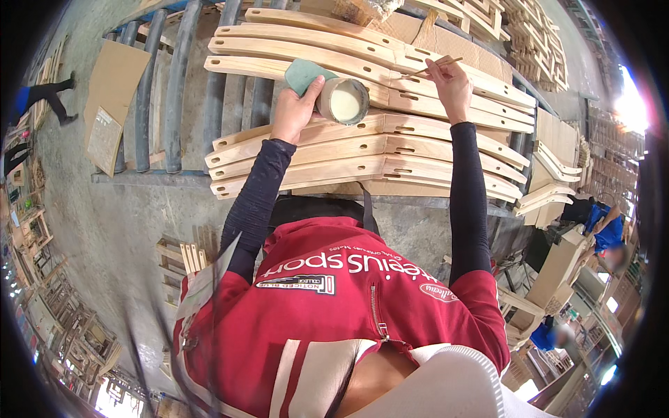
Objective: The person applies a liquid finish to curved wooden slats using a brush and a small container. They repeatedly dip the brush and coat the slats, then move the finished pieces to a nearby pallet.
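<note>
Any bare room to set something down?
Left: brown cardboard sheet, above its pale label. Between that sheet and the pale curved wooden slats, bare grey cylindrical rollers, with gaps. Crowded: the slats, beneath the left hand, its open round cup of whitish liquid, the right hand and its thin wooden stick.

A round, grey-brown cup (pixel 324 102) hides most left fingers (pixel 316 84); left of the right fingers (pixel 440 67), a thin brown stick (pixel 417 72) has a tip too small to tell.

Your long, pale, slotted wooden slats (pixel 341 147) show a smooth, matt grain. Grey tubular rollers (pixel 182 83) resemble dull metal, the flat brown sheet (pixel 120 89) matt cardboard; your dark, close-fitting cloth sleeves (pixel 468 188) look wrinkled.
</note>
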Demonstrator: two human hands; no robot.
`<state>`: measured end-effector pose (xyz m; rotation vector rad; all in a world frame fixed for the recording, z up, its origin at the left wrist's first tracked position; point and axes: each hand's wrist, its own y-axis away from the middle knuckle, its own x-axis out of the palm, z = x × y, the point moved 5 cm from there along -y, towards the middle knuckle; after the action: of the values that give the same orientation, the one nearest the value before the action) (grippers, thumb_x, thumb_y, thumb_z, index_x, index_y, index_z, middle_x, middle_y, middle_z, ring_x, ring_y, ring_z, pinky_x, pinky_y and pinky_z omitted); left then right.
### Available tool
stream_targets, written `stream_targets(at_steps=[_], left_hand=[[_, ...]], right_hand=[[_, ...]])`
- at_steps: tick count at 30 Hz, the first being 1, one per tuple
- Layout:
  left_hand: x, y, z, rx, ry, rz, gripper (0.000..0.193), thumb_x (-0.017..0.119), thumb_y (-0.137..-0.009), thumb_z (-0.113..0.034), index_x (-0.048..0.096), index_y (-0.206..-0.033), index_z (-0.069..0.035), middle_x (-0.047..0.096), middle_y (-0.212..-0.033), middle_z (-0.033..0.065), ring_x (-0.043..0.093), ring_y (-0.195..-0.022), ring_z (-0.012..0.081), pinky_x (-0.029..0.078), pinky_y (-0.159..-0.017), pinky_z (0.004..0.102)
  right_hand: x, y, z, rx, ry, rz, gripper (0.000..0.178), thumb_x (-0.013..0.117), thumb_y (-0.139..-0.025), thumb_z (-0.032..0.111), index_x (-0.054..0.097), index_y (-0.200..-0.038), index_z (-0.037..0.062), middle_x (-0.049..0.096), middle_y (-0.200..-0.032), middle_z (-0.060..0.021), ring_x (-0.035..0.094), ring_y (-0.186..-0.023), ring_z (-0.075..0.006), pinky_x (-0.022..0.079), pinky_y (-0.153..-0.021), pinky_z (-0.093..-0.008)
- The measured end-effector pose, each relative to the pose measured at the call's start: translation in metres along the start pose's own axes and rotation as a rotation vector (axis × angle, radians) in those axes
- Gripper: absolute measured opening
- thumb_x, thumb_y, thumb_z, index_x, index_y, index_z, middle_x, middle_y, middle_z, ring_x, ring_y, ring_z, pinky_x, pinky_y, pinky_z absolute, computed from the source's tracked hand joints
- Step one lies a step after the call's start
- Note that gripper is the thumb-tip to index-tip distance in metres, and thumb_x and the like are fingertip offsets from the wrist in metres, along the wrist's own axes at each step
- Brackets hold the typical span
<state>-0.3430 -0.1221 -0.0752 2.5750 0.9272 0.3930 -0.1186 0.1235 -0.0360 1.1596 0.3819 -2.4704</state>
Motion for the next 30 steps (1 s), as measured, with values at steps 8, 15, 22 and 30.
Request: stream_targets(at_steps=[8,15,22,30], left_hand=[[0.000,-0.016,0.006,0.113,-0.088,-0.015,0.042,0.066,-0.092,-0.035,0.068,-0.097,0.006,0.068,-0.083,0.0093,0.067,-0.073,0.0132,0.058,-0.055,0.0290],[0.010,-0.018,-0.007,0.131,0.015,-0.003,0.041,0.066,-0.092,-0.034,0.069,-0.095,0.006,0.069,-0.078,0.0083,0.066,-0.066,0.0124,0.056,-0.053,0.0278],[0.029,-0.015,-0.030,0.147,0.041,0.043,0.040,0.065,-0.093,-0.034,0.069,-0.096,0.006,0.069,-0.081,0.0082,0.066,-0.067,0.0127,0.057,-0.054,0.0276],[0.031,-0.012,-0.035,0.133,0.061,0.071,0.039,0.064,-0.093,-0.034,0.069,-0.098,0.005,0.069,-0.084,0.0074,0.066,-0.069,0.0120,0.059,-0.055,0.0274]], right_hand=[[-0.029,0.014,-0.009,-0.038,-0.092,0.005,0.008,0.066,-0.091,0.008,0.065,-0.094,0.0013,0.073,-0.087,-0.0097,0.072,-0.082,-0.0148,0.054,-0.072,-0.0236],[-0.051,0.066,0.065,0.023,-0.703,0.053,0.014,0.061,-0.095,0.010,0.060,-0.100,-0.0035,0.071,-0.093,-0.0155,0.071,-0.085,-0.0199,0.057,-0.072,-0.0273],[-0.025,0.088,0.088,-0.075,-0.542,0.131,0.014,0.064,-0.093,0.008,0.059,-0.095,-0.0049,0.071,-0.089,-0.0152,0.071,-0.083,-0.0186,0.058,-0.076,-0.0260],[-0.016,0.087,0.067,0.171,-0.890,0.211,0.016,0.061,-0.096,0.013,0.057,-0.101,-0.0018,0.070,-0.094,-0.0182,0.071,-0.085,-0.0212,0.059,-0.075,-0.0287]])
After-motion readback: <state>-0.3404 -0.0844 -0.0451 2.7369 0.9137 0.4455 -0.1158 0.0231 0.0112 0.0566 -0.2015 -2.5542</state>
